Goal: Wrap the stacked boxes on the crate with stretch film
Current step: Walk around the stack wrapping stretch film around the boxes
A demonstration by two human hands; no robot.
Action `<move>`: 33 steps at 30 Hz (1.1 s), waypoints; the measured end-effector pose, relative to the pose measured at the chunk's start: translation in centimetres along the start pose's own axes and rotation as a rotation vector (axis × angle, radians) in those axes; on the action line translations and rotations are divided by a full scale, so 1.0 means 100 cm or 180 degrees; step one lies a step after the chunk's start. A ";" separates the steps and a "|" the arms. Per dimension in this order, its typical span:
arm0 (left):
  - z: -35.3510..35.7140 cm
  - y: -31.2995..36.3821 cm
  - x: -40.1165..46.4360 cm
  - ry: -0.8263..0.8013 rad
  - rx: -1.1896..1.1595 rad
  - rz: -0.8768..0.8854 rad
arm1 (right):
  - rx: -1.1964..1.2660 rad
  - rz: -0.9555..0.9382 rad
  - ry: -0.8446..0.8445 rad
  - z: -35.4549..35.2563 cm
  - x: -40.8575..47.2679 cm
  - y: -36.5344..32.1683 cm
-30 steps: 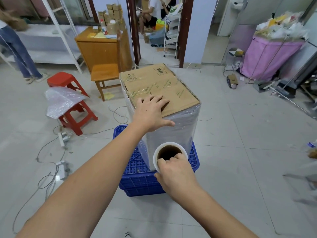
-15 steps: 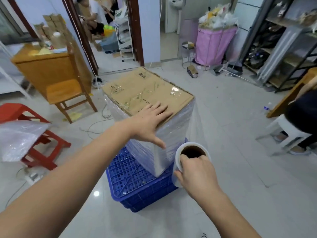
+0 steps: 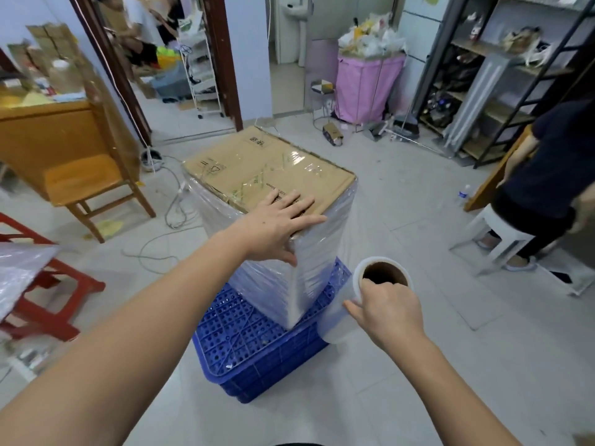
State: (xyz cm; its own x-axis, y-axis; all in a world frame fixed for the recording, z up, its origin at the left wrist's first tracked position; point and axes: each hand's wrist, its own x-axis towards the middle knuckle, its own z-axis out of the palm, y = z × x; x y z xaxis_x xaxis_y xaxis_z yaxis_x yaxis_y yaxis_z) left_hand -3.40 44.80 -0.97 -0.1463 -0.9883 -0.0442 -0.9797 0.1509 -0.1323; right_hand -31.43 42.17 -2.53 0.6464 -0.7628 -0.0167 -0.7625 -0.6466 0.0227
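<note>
The stacked boxes (image 3: pixel 270 201) stand on the blue crate (image 3: pixel 257 346) on the floor, sides already layered in stretch film, top cardboard mostly bare. The left hand (image 3: pixel 277 226) lies flat, fingers straight, on the near corner; the right hand (image 3: pixel 386 310) has its grip clamped on the film roll (image 3: pixel 360 297). From half a second earlier, the roll has swung further right round the corner; more turns probably remain.

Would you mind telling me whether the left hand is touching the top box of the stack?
Touching. The head view shows the left hand lying flat on the top box, its fingers straight and its thumb down over the wrapped corner.
</note>
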 end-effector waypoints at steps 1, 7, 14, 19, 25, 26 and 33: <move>-0.001 0.001 0.002 0.0000 -0.0028 -0.0024 | 0.0036 -0.0071 0.0012 0.001 -0.003 0.006; -0.003 0.005 0.008 -0.0034 -0.0069 -0.0079 | -0.0081 -0.1367 0.0220 0.005 -0.020 0.026; 0.002 0.006 0.008 0.0019 -0.0135 -0.0133 | 0.0082 -0.2061 0.0415 -0.008 -0.034 0.003; 0.004 0.003 0.001 0.0110 -0.0084 -0.0128 | 0.0145 -0.2286 0.0155 -0.012 -0.040 -0.025; 0.010 -0.006 -0.003 0.0297 0.0003 0.0064 | 0.0325 -0.2211 -0.0053 -0.018 -0.032 -0.067; 0.012 -0.008 -0.004 0.0376 0.0021 0.0087 | 0.0343 -0.2140 -0.0085 -0.019 -0.028 -0.075; 0.020 -0.012 -0.003 0.0664 -0.0079 0.0211 | 0.0227 -0.1186 -0.0202 -0.036 -0.031 -0.130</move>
State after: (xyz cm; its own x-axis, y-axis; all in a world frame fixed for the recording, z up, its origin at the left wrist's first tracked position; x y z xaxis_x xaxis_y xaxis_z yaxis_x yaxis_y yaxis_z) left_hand -1.91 44.95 -2.78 -0.2331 -0.9601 0.1542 -0.9697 0.2175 -0.1115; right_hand -23.44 52.95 0.87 0.8783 -0.4725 -0.0727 -0.4770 -0.8764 -0.0662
